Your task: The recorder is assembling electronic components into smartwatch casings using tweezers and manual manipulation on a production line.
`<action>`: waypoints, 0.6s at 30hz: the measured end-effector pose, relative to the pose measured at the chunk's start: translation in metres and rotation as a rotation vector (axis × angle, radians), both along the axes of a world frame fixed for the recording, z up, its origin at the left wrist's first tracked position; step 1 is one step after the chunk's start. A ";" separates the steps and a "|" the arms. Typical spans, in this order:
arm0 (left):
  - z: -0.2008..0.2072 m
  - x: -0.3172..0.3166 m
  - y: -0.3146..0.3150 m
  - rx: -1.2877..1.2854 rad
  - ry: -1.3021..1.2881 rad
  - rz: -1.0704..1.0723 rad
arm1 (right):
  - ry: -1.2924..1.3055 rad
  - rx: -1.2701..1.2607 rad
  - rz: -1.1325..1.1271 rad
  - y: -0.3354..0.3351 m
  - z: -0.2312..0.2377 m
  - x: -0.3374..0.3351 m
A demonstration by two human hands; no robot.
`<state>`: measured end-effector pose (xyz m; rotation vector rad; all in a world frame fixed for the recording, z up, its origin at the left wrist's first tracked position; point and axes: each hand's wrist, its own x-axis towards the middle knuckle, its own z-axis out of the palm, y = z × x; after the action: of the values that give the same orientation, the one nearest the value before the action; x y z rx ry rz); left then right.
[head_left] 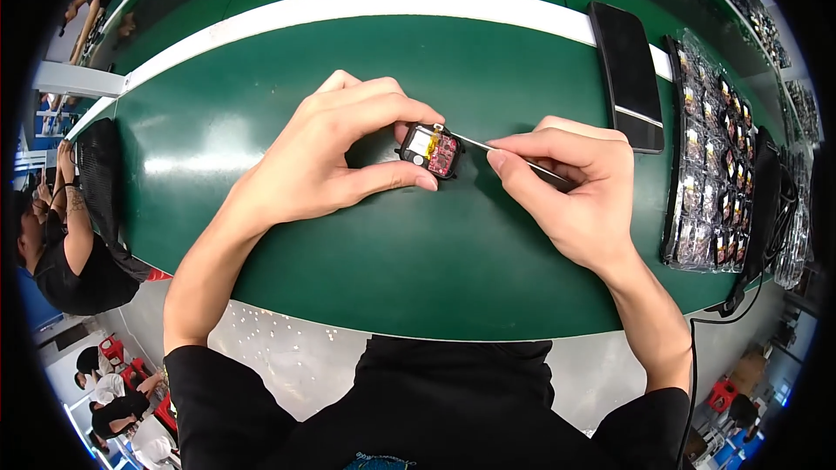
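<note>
Between the thumb and fingers of my left hand (335, 144) is a small black smartwatch case (431, 152), opened up. Inside it show a silvery battery, a strip of yellow tape and a reddish circuit board. My right hand (575, 174) pinches a thin metal pair of tweezers (475, 143) like a pen. Their tip meets the upper edge of the case, beside a small light-coloured part. Whether the tip grips that part is too small to tell. Both hands are over the green tabletop (418, 270).
A black smartphone (629, 78) lies at the far right. Clear plastic trays (697, 165) with several similar watch parts stand at the right edge, next to a black cable (779, 218). A black mesh bag (100, 183) is at the left, near a seated person (78, 252).
</note>
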<state>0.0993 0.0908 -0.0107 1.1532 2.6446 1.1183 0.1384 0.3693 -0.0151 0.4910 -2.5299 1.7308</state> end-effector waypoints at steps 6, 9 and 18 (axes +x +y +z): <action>0.001 -0.003 0.000 -0.013 -0.008 -0.012 | 0.110 0.087 0.034 -0.005 -0.005 -0.003; -0.002 -0.003 -0.001 -0.004 0.007 -0.020 | 0.147 0.089 0.058 -0.007 -0.007 -0.003; -0.006 -0.005 -0.002 0.018 0.045 -0.037 | 0.166 0.109 0.027 -0.010 -0.007 -0.001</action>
<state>0.0942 0.0889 -0.0172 1.2392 2.6399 1.1249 0.1373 0.3592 -0.0224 0.6489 -2.5202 1.4968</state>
